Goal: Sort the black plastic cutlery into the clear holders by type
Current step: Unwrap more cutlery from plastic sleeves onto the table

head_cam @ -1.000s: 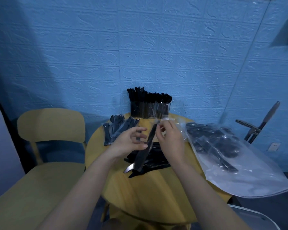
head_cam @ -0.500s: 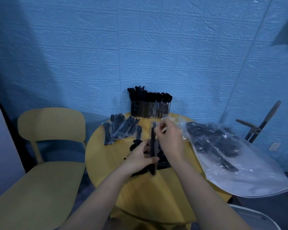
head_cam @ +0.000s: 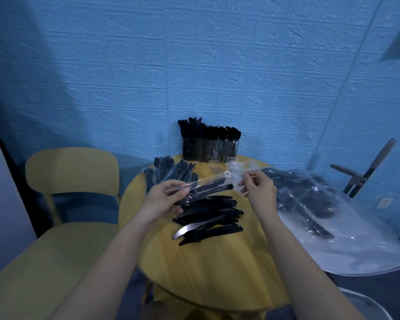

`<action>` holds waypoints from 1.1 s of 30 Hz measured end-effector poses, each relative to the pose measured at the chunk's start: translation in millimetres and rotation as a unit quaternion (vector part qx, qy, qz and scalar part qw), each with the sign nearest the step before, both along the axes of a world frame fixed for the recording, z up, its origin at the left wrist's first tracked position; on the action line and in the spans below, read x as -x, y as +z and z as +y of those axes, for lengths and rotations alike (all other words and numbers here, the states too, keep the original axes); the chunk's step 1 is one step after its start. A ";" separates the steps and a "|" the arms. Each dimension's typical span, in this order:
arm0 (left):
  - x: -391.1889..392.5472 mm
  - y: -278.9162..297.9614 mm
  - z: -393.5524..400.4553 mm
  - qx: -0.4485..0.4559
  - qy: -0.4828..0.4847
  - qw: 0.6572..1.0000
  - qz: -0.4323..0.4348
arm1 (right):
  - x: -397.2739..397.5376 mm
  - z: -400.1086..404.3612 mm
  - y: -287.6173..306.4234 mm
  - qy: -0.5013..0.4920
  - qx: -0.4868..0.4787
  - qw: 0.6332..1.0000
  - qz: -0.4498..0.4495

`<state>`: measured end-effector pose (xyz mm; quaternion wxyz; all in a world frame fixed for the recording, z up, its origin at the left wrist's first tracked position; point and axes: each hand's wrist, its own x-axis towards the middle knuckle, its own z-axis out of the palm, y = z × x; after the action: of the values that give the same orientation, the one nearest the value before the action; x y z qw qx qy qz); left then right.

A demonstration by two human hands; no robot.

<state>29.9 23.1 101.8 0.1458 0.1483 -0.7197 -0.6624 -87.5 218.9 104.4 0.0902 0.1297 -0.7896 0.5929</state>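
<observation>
Gripping a wrapped pack of black knives (head_cam: 206,188) above the table (head_cam: 208,271), the left hand (head_cam: 164,199) is steadying it while the right hand (head_cam: 256,188) is pinching the wrapper's (head_cam: 231,177) torn end. Clear holders (head_cam: 209,148) at the back are already looking well filled, yet loose knives (head_cam: 208,218), wrapped packs (head_cam: 171,172) and a bag (head_cam: 321,204) of cutlery are still waiting, so much sorting seems left.

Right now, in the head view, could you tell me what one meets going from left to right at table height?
Yellow chair → wrapped cutlery packs → left hand, holding a wrapped knife packet → right hand, pinching the wrapper → clear bag of cutlery → metal stand.
</observation>
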 end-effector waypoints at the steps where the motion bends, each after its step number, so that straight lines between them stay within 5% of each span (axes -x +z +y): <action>1: -1.3 -0.6 -2.4 -0.040 -0.010 0.999 0.001 | 1.6 1.2 -1.1 -0.003 0.001 1.000 -0.013; 3: -4.5 -2.2 -6.8 -0.112 -0.034 0.993 0.002 | 3.4 2.3 -3.1 -0.011 0.001 1.000 -0.025; 7: -6.4 -3.8 -11.9 -0.116 -0.066 0.991 -0.014 | -12.1 0.9 0.5 -0.032 0.034 0.997 0.063; 12: -7.8 -2.0 -10.0 -0.079 -0.104 0.991 -0.015 | -32.4 -7.6 -0.5 0.134 -0.094 0.972 0.168; 18: -8.2 -4.4 -8.9 -0.061 -0.116 0.991 -0.005 | -10.3 -5.2 -6.7 0.060 -0.081 0.992 0.069; 33: -7.9 -1.4 -7.1 -0.140 -0.077 0.987 0.025 | -3.8 10.2 -7.7 0.163 0.023 0.985 -0.058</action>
<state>37.8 16.1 100.5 0.0904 0.0949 -0.6254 -0.7692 -83.7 229.1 96.7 -0.0502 0.2197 -0.7481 0.6241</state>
